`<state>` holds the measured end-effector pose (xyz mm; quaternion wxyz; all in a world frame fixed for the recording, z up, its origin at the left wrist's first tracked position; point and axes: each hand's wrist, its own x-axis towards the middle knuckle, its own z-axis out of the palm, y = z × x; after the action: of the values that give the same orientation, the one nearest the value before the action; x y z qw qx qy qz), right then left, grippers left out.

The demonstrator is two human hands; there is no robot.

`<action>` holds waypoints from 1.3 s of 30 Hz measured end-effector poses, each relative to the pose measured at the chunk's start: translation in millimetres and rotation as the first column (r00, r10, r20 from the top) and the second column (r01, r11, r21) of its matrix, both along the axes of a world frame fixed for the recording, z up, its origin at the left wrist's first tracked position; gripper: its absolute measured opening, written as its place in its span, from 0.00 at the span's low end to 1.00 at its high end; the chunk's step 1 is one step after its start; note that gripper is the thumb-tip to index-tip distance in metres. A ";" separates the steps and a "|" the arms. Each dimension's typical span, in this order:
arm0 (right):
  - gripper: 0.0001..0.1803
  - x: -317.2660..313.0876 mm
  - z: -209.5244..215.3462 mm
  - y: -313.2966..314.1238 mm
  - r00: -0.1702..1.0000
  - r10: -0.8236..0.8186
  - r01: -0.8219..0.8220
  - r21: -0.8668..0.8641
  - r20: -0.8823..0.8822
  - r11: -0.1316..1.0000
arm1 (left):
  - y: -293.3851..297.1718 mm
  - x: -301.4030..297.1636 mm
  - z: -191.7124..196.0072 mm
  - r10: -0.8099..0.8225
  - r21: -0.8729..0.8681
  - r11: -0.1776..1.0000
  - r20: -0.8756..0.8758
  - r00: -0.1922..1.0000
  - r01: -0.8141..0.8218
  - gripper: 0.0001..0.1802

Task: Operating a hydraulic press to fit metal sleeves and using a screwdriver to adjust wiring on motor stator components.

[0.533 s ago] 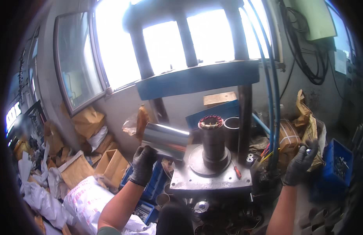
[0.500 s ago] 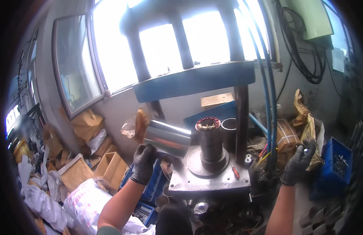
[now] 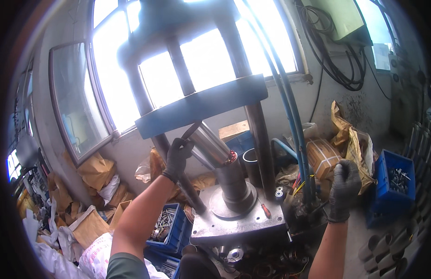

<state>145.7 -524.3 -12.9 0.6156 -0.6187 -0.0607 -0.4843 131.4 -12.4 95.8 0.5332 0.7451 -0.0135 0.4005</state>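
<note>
My left hand (image 3: pixel 178 160), in a dark glove, is closed on the upper end of a shiny metal cylinder (image 3: pixel 210 143). The cylinder is tilted, its lower end at the top of a dark round post (image 3: pixel 231 181). Red and pale winding ends (image 3: pixel 231 158) show at that top, partly hidden by the cylinder. Beneath the post lies a round plate on the steel press table (image 3: pixel 213 229). My right hand (image 3: pixel 344 190), also gloved, is raised well right of the press with its fingers curled; whatever they may hold is hidden.
The blue press crossbeam (image 3: pixel 206 104) spans above the cylinder between dark columns. A red screwdriver (image 3: pixel 265 210) lies on the press table. Behind the post stands a dark hollow cylinder (image 3: pixel 252 167). Blue bins of metal parts stand left (image 3: pixel 178 223) and right (image 3: pixel 396 176). Blue hoses (image 3: pixel 294 121) hang at the right.
My left hand has raised the metal cylinder from beside the post and tipped it steeply over the post's top. My right hand's fingers have curled in. The view has shifted.
</note>
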 end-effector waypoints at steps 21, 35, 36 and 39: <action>0.12 -29.6 20.1 -14.6 0.991 0.046 -0.082 -0.303 -0.124 0.949 | -3.9 60.1 29.3 -0.077 0.336 0.931 -0.195 0.978 0.140 0.13; 0.16 -22.6 10.2 -19.5 0.971 0.128 -0.178 -0.251 -0.203 0.952 | -18.3 44.8 44.2 0.100 0.513 0.855 -0.297 0.950 0.070 0.15; 0.16 -22.1 9.9 -19.5 0.969 0.134 -0.185 -0.254 -0.207 0.949 | -19.2 45.6 43.9 0.109 0.507 0.859 -0.315 0.943 0.070 0.15; 0.15 -23.0 9.1 -22.3 0.957 0.156 -0.214 -0.234 -0.243 0.948 | -18.9 49.7 37.6 0.128 0.492 0.870 -0.291 0.948 0.034 0.15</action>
<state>122.7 -546.6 -3.8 0.5758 -0.7350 -0.1121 -0.3400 181.0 -31.3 133.4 0.3116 0.9101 -0.0112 0.2729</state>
